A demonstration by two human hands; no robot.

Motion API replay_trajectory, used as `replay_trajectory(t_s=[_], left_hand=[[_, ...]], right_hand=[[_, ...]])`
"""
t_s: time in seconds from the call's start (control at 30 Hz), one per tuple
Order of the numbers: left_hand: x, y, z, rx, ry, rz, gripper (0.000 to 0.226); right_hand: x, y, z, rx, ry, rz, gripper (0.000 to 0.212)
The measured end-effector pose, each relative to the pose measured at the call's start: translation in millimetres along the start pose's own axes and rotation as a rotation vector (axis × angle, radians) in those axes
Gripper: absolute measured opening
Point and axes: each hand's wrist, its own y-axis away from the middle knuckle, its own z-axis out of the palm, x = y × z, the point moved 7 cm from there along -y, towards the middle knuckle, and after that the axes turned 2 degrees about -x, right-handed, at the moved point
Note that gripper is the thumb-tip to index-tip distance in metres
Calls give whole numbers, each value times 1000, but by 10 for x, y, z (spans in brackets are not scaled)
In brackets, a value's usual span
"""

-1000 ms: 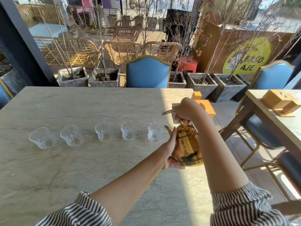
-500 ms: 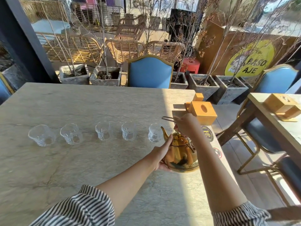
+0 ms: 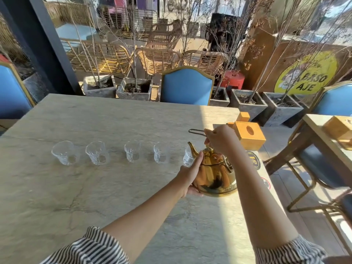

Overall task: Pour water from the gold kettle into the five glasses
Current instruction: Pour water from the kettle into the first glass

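The gold kettle (image 3: 214, 175) hangs over the stone table (image 3: 95, 187), tilted with its spout (image 3: 192, 148) toward the rightmost glass (image 3: 188, 159). My right hand (image 3: 221, 139) grips the kettle's wire handle from above. My left hand (image 3: 191, 175) cups the kettle's left side and base. Several clear glasses stand in a row to the left: the far-left glass (image 3: 65, 153), the second glass (image 3: 97, 153), the middle glass (image 3: 133, 151) and the fourth glass (image 3: 161, 153). No stream of water is visible.
An orange wooden tissue box (image 3: 249, 135) sits at the table's right edge behind my right hand. A blue chair (image 3: 187, 86) stands at the far side, another at the left (image 3: 11, 92). A second table (image 3: 327, 141) with chairs is on the right.
The kettle has moved left and forward, closer to the rightmost glass, and its spout now points over that glass. Both hands keep their hold on it.
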Motion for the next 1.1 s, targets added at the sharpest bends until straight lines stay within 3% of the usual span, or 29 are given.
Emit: replay_trajectory(t_s=[0.17,0.3,0.7,0.83,0.97,1.1], left_hand=[[0,3,-347,96,36,-1,154],[-32,18,-601,140,41,-6,146],[-203,80,-880,125,70,-93,146],[-199,126,-831,84,73,-109,122],[-158,213,-761,63,65,-139,125],[-101,282,-689,40,76,-155,111]], right_hand=[[-190,-49,202,-24,-49,-15,48],[-310,-94,434,-41,-81,-15,46],[-515,-164,857,-96,-32,4,43],[-546,-168,850,-103,23,33,40],[-613,-183,795,-100,45,34,37],[-689,-193,700,-115,135,61,36]])
